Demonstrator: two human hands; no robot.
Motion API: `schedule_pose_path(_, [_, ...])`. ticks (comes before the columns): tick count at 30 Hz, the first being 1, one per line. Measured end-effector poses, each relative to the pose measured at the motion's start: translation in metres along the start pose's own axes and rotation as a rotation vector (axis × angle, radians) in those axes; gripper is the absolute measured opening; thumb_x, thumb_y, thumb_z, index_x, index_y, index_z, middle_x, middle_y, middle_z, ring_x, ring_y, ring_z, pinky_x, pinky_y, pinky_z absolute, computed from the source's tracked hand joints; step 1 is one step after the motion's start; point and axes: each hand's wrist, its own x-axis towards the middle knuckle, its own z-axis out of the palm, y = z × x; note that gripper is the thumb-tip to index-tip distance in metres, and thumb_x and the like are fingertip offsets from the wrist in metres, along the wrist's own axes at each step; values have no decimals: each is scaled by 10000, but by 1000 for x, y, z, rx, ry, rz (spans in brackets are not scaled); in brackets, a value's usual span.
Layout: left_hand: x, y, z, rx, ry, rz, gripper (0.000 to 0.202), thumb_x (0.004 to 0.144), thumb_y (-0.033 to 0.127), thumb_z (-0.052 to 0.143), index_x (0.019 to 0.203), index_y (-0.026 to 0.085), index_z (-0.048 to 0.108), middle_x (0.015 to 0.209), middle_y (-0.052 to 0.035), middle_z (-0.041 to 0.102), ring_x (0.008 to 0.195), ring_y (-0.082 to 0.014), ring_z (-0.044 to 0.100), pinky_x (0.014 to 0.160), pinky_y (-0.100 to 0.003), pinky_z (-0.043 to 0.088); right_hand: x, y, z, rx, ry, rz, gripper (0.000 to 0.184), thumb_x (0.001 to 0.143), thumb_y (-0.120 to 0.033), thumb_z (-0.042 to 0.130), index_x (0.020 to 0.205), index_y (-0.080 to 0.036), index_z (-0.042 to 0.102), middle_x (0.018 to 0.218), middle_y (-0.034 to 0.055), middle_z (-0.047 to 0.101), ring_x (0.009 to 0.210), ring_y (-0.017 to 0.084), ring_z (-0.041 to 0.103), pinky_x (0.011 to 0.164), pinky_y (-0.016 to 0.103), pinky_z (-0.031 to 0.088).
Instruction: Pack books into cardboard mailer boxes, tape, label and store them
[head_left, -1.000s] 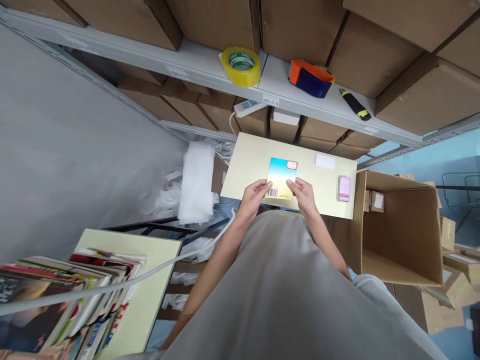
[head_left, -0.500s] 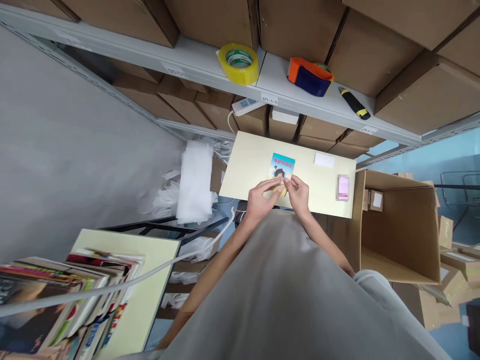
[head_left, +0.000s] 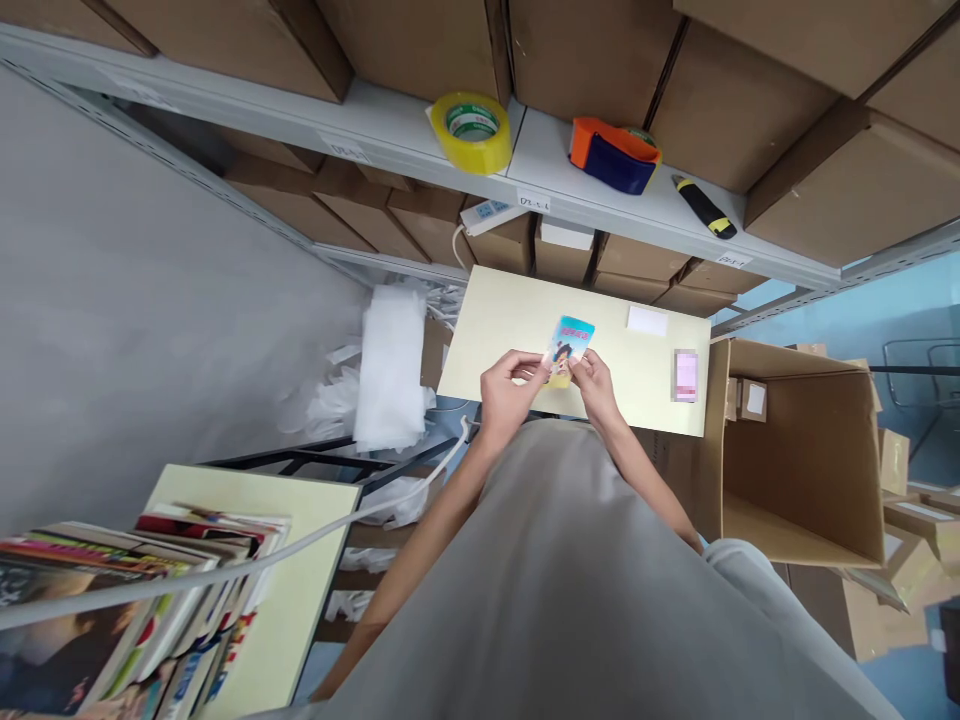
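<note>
Both my hands hold a small booklet [head_left: 570, 342] with a blue and yellow cover above a pale yellow table [head_left: 502, 320]. My left hand [head_left: 510, 385] pinches its lower left edge with curled fingers. On the lower right edge, my right hand [head_left: 596, 378] is closed as well. The booklet is tilted, its illustrated cover facing up. A white label [head_left: 648, 320] and a small pink item [head_left: 685, 375] lie on the table to the right of my hands.
A grey shelf [head_left: 547, 165] behind the table carries a yellow tape roll [head_left: 471, 130], an orange and blue tape dispenser [head_left: 613, 157] and a black and yellow cutter [head_left: 703, 207]. An open cardboard box [head_left: 802, 460] stands right. Stacked magazines [head_left: 127, 610] lie lower left; white foam sheets [head_left: 390, 365] sit left.
The booklet was turned over from its barcode side to its illustrated cover, and it now sits tilted between my fingers. My hands stayed in about the same place.
</note>
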Motion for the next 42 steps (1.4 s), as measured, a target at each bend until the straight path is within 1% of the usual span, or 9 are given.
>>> schedule_pose_path(5, [-24,21,27,230,-131,360,122,1002,358,772,973,290,869,964,-65,837,960,-252,804,957,-403,665,7,0,3,132,-70,33,542,802,-639,893,1140,-277,672,1222,103,870,1217,300,822,1118,480,660])
schedule_pose_path(10, [-18,11,29,77,-57,201,249,1008,404,773,1180,259,877,1081,-76,837,948,-218,811,920,-361,697,10,-1,-6,85,-41,64,605,744,-653,944,1158,-268,727,1219,92,880,1180,298,825,1081,453,671])
schedule_pose_path(13, [4,-6,12,-77,22,2,395,949,477,820,1237,208,857,1012,-70,812,889,-189,788,818,-304,685,11,3,-18,36,-4,72,660,702,-689,987,1157,-255,786,1202,89,893,1132,297,831,1030,428,677])
schedule_pose_path(17, [26,-30,-11,-129,-24,-126,516,833,488,899,1252,190,848,884,-43,798,822,-187,758,804,-316,664,12,9,-29,-5,-20,63,657,710,-687,1012,1166,-251,830,1167,86,898,1078,298,833,1003,437,672])
schedule_pose_path(26, [22,-34,-27,60,-96,175,109,943,306,720,856,263,770,1192,-76,867,1366,-298,752,1264,-540,543,3,-1,-29,-192,-135,-280,419,958,-714,833,911,-297,821,1292,92,873,1470,340,710,1328,572,484])
schedule_pose_path(32, [19,-36,-28,-42,-77,37,220,935,381,807,939,260,623,1046,-73,846,1260,-300,803,1169,-511,618,4,12,-34,-222,-80,-238,470,954,-658,849,1250,-302,767,1141,74,858,1090,266,819,1004,426,650])
schedule_pose_path(35, [17,-34,-30,-10,-143,25,204,977,431,766,1045,242,730,1132,-86,836,1154,-258,809,1140,-464,639,2,12,-35,-212,-40,-209,621,942,-612,875,1439,-323,641,1084,32,819,842,195,776,818,341,636])
schedule_pose_path(38, [15,-32,-32,9,-192,21,320,1012,437,708,1247,240,799,1246,-97,828,1138,-231,796,1169,-448,624,-2,4,-35,-249,-23,-193,604,962,-600,848,1455,-329,631,1147,50,819,776,177,736,716,316,608])
schedule_pose_path(42, [17,-32,-35,11,-226,39,354,974,452,735,1244,244,832,1243,-92,827,1162,-231,786,1177,-433,615,-4,-11,-37,-321,-21,-180,425,1008,-624,748,1267,-289,777,1211,84,840,785,181,732,691,329,600])
